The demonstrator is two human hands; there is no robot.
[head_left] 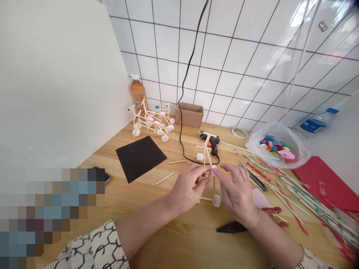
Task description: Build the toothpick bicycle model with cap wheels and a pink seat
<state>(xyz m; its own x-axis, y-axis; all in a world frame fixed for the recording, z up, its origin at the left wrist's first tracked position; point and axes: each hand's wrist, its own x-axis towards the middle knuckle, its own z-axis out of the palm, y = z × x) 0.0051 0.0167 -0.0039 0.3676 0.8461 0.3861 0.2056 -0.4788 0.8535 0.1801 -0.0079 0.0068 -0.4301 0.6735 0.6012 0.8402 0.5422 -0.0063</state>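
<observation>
Stick tricycle (208, 152) on the worktop (179, 239), handlebar toward the back edge, long axis running nearward.
The left hand (188, 187) pinches its frame beside the pink seat (214, 171), thumb and fingers nearly together; the right hand (238, 191) touches the seat with its index finger, its grip unclear, thumb hidden. Fingers cover mid-frame; the glue gun (214, 145) lies partly behind the handlebar.

Across the lower frame, the wooden bench (157, 231) carries a black sheet (141, 158) left of centre, a glue gun (213, 144) at centre, and a red sheet (328, 183) at right.
</observation>
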